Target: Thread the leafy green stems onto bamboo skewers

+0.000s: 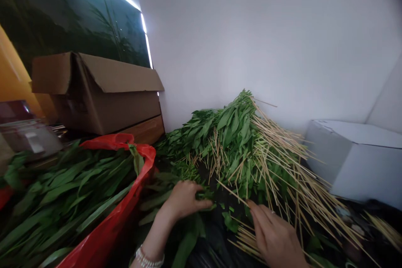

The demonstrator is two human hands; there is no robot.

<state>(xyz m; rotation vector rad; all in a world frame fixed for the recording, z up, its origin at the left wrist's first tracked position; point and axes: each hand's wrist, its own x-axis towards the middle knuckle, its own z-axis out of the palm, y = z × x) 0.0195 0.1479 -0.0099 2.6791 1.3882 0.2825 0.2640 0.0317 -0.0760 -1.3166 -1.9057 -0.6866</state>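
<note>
My left hand [185, 199], with a beaded bracelet at the wrist, is closed round a small bunch of leafy green stems [205, 195]. Between the thumb and fingers of my right hand [276, 234] is a thin bamboo skewer [231, 191], its tip pointing up and left toward the bunch. A gap shows between the skewer's tip and the greens. Beneath my right hand lie loose skewers [246, 238]. Beyond both hands rises a heap of skewered leafy greens [234, 123], with many bare skewer ends [292, 155] fanning out to the right.
At left, a red plastic bag [147, 153] holds long green leaves [69, 188]. Behind it stands an open cardboard box [119, 109], with a clear container [29, 140] at far left. A white box [361, 155] sits at right against the wall. Black plastic [213, 251] covers the surface.
</note>
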